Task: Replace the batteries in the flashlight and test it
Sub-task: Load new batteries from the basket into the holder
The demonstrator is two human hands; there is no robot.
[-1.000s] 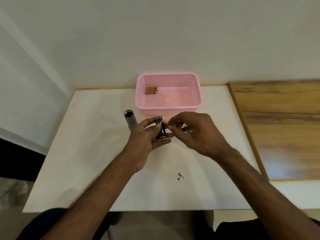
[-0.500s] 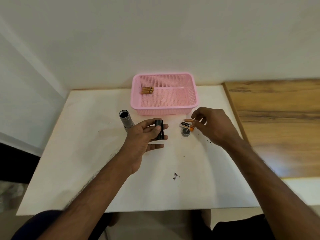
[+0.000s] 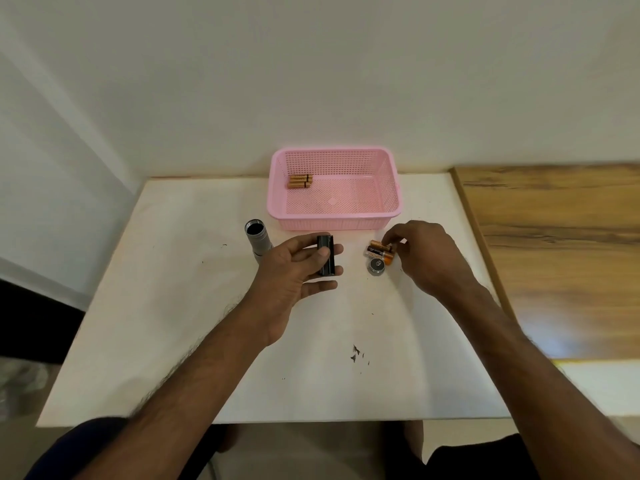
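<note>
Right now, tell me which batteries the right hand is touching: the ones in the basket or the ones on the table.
The batteries on the table, beside the round cap; the right hand touches them.

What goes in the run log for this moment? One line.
left hand: holds battery holder | right hand: at loose batteries | flashlight body: on table

My left hand (image 3: 294,268) covers the near end of the flashlight body (image 3: 257,240) and part of the black battery holder (image 3: 326,255). My right hand (image 3: 427,258) hides the right ends of the loose batteries (image 3: 379,249); their labels are too small to read. The wooden surface (image 3: 554,254) blurs near the right edge.
</note>
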